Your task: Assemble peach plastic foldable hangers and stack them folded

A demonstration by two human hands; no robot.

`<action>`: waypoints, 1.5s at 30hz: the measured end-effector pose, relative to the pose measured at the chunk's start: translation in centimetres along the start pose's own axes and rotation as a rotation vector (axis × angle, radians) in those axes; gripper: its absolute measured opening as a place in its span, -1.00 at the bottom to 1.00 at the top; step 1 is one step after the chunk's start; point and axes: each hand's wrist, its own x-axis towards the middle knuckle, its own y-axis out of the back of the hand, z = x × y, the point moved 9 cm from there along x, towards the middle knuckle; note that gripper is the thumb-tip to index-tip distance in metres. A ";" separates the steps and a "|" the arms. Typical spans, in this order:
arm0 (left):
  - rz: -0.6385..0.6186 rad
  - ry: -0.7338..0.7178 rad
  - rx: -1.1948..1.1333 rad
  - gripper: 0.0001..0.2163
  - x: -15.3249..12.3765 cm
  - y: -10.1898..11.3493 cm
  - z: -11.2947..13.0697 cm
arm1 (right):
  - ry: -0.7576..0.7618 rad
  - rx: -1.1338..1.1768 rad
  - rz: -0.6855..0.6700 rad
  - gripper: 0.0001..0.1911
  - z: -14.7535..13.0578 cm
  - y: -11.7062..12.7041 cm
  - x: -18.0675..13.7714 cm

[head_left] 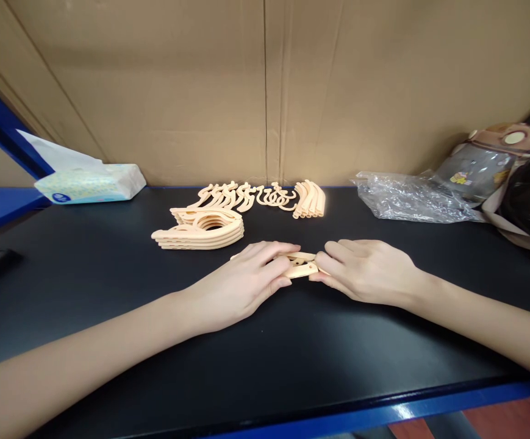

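In the head view, the left hand and right hand are closed on a cream plastic hanger between the 2, over the black tabletop. Beyond the grip, leftward, I see stacked hanger frames; straight beyond it lie loose hooks and curved tubes.

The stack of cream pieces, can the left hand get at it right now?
Probably yes, if it lets go first: the left hand seems to be gripping a cream part together with the right hand. The stack lies close by, and nothing visible stands between them.
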 end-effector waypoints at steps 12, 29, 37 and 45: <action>-0.003 -0.005 0.012 -0.80 0.1 -0.1 0.0 | -0.055 0.132 0.034 -0.59 0.6 0.4 0.1; 0.002 -0.026 0.015 -0.83 0.1 0.2 0.3 | -0.071 0.218 -0.026 -0.61 0.6 0.0 0.2; -0.004 0.015 -0.018 -0.79 0.0 0.3 0.1 | -0.073 0.279 -0.062 -0.61 0.5 -0.3 0.2; 0.103 0.183 -0.170 -0.74 -0.2 1.3 -1.9 | -0.106 0.593 -0.235 -0.85 0.8 -1.5 -0.2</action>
